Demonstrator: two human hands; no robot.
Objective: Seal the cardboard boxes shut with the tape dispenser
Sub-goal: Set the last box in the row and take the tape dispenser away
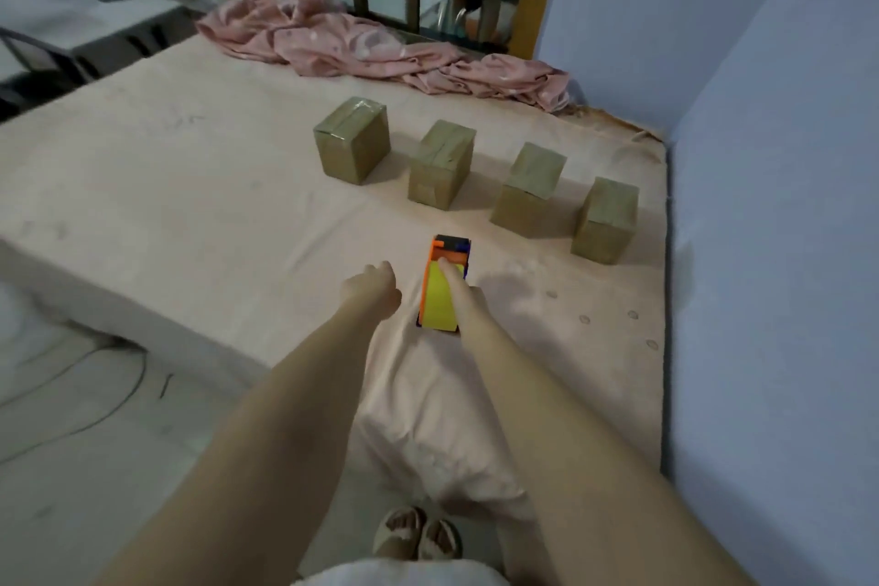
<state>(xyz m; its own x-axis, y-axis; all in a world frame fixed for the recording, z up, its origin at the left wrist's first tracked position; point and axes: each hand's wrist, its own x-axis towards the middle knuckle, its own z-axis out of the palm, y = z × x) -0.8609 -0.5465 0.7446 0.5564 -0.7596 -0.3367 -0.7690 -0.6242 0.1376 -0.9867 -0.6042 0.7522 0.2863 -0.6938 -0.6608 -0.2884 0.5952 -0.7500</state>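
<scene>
Presently we hold the tape dispenser [441,288] on the bed [190,186] in our right hand [468,300], fingers gripping it; left hand [373,290] loosely curled, empty; four taped boxes [352,139] stand beyond

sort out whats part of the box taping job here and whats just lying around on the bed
Part of the job:
- tape dispenser, orange and yellow, lying on the bed, right hand resting on it
- four cardboard boxes in a row: first box, second box, third box, fourth box
- left hand, holding nothing

Just lying about:
- crumpled pink blanket at the far edge
</scene>
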